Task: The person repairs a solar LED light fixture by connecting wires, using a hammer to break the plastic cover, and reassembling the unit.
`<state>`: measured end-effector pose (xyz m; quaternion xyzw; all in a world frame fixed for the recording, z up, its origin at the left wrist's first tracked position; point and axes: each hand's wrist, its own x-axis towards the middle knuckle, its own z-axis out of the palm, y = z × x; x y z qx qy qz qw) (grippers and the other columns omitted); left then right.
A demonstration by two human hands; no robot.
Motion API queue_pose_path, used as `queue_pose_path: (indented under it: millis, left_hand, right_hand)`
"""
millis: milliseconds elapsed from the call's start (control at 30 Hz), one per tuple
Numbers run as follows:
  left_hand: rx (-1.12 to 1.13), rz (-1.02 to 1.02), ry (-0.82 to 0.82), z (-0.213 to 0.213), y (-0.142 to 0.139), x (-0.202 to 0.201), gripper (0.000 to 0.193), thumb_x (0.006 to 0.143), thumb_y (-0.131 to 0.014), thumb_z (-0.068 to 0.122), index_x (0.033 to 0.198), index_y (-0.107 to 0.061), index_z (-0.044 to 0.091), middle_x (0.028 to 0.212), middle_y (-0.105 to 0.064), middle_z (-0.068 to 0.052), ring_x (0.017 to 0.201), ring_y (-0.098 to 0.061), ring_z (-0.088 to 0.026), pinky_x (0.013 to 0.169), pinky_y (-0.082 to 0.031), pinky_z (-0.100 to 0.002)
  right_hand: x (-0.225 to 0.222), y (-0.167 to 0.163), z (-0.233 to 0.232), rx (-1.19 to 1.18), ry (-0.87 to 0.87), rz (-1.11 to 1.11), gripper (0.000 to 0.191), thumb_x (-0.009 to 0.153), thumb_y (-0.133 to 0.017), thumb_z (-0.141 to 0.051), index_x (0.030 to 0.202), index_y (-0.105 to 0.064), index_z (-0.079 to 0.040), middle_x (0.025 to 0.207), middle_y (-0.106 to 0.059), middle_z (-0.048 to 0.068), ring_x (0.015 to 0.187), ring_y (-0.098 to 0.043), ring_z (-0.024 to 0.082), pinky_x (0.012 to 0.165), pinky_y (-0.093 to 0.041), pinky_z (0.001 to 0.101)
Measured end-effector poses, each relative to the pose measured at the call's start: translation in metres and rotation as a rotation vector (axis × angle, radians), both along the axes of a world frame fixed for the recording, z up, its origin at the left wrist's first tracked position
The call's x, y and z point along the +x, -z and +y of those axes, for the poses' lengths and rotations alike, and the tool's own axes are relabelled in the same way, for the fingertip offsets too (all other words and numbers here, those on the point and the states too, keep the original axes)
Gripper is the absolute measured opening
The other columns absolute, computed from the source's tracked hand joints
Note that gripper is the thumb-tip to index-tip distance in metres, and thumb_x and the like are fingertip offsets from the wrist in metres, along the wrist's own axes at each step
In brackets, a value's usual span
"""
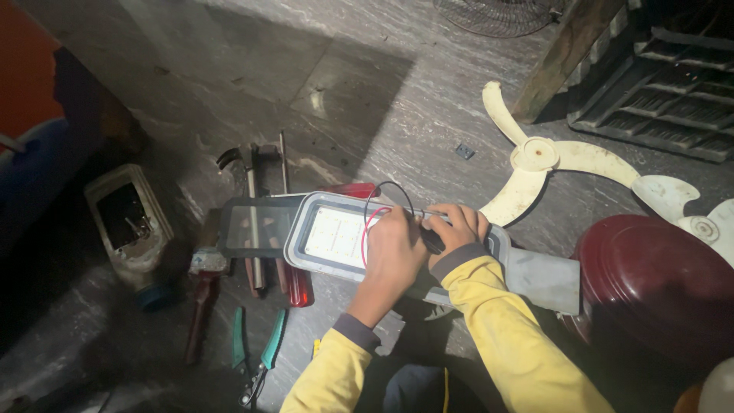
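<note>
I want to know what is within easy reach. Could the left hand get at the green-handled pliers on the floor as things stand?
Probably yes. The green-handled pliers lie in the open on the floor, just beside the left forearm, with nothing on top of them. But the left hand now rests on the grey lamp housing and would have to leave it.

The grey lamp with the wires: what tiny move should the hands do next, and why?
Probably press the tool tip down where the red and black wires end. The right hand grips a dark-handled tool over the grey lamp, and the left hand steadies it beside the panel.
</note>
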<state>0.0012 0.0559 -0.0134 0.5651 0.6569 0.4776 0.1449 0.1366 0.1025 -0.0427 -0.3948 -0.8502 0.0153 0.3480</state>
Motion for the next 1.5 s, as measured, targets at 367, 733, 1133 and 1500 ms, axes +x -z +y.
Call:
queue_pose_path:
  millis: [367, 733, 1133, 1500]
  left_hand:
    - [0.011, -0.170, 0.016, -0.002, 0.010, -0.015, 0.019, 0.091, -0.070, 0.020, 0.096, -0.066, 0.001, 0.082, -0.071, -0.020, 0.080, -0.070, -0.039, 0.069, -0.054, -0.046]
    - [-0.016, -0.068, 0.054, 0.010, 0.012, -0.009, 0.019, 0.082, -0.073, 0.012, 0.086, -0.061, -0.002, 0.082, -0.066, -0.023, 0.079, -0.066, -0.043, 0.070, -0.050, -0.048]
    - [-0.103, -0.138, -0.049, 0.004, 0.004, -0.008, 0.021, 0.093, -0.068, 0.016, 0.086, -0.062, -0.002, 0.080, -0.067, -0.025, 0.079, -0.067, -0.044, 0.070, -0.049, -0.050]
    - [-0.043, -0.101, 0.115, 0.009, 0.020, -0.025, 0.015, 0.075, -0.068, -0.006, 0.089, -0.064, 0.000, 0.081, -0.068, -0.021, 0.079, -0.070, -0.039, 0.069, -0.053, -0.044]
  right_hand:
    - [-0.004, -0.002, -0.002, 0.009, 0.011, -0.003, 0.032, 0.064, -0.082, -0.027, 0.091, -0.070, -0.014, 0.117, -0.066, 0.004, 0.114, -0.056, 0.031, 0.100, -0.036, 0.0490]
    - [0.001, 0.005, 0.001, -0.061, 0.034, -0.015, 0.032, 0.060, -0.074, -0.012, 0.091, -0.071, -0.013, 0.119, -0.066, 0.002, 0.117, -0.054, 0.029, 0.104, -0.034, 0.0464]
    - [0.000, 0.001, -0.002, -0.031, 0.039, -0.017, 0.028, 0.062, -0.079, -0.024, 0.087, -0.072, -0.015, 0.119, -0.067, 0.001, 0.116, -0.055, 0.028, 0.103, -0.034, 0.0479]
    - [0.000, -0.001, -0.002, -0.014, 0.046, -0.064, 0.032, 0.066, -0.080, -0.033, 0.090, -0.073, -0.014, 0.119, -0.066, 0.003, 0.116, -0.054, 0.028, 0.102, -0.033, 0.0493]
